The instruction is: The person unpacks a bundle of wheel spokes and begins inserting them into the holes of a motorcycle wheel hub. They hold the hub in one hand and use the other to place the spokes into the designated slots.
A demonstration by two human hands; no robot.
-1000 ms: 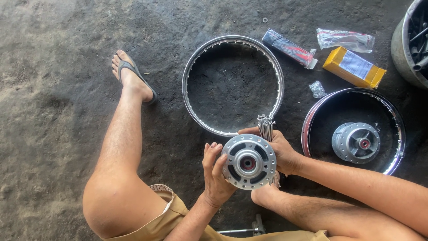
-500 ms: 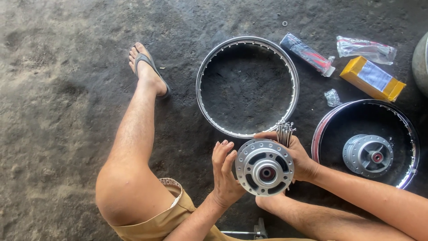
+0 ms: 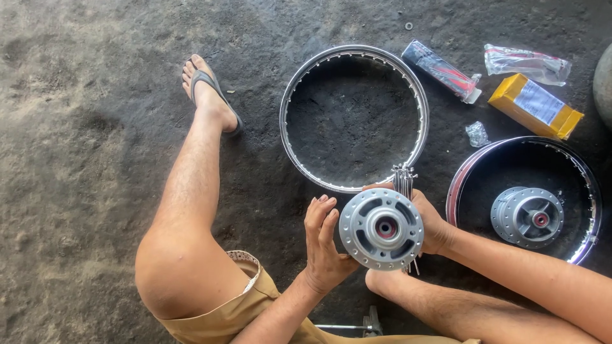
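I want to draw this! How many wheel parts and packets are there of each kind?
Rims: 2
Hubs: 2
Spoke bundles: 1
Packets: 4
Total: 9

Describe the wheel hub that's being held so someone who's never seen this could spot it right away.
Start at the empty chrome rim lying on the concrete floor. Just below its near edge, the left hand and right hand hold up a round silver hub. Unlike the other hub, it sits in no rim.
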